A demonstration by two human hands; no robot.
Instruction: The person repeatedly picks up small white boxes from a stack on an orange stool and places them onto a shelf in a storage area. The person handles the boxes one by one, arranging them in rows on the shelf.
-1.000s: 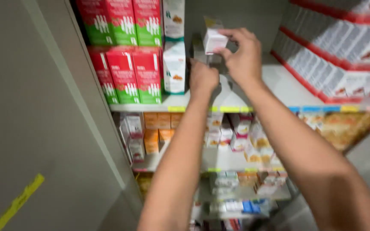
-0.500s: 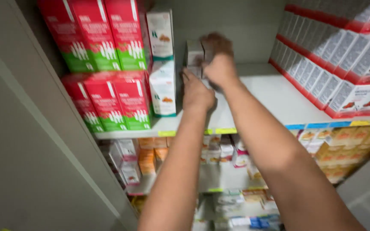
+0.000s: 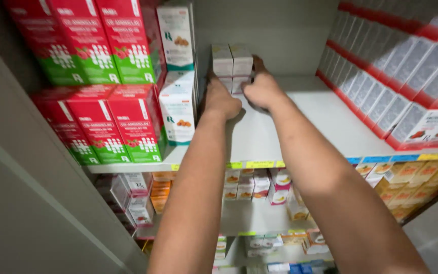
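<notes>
Left hand [image 3: 221, 100] curled loosely, fingers against left side of small white box stack [image 3: 232, 67]; right hand [image 3: 262, 89] cupped, fingers pressed on stack's right side, grasp itself hidden behind knuckles; stack at back of grey shelf [image 3: 300, 129], mid-cabinet; two pale boxes with yellowish tops visible on top row, more below partly hidden, count unclear; six red-green cartons [image 3: 100, 83] left, two rows of three; two white-teal cartons [image 3: 178, 71] beside them.

Bare grey shelf [image 3: 300, 122] lies open at three o'clock of both hands. Red-and-green cartons [image 3: 107, 122] block nine o'clock; red-and-white boxes [image 3: 401, 91] wall the far right.
</notes>
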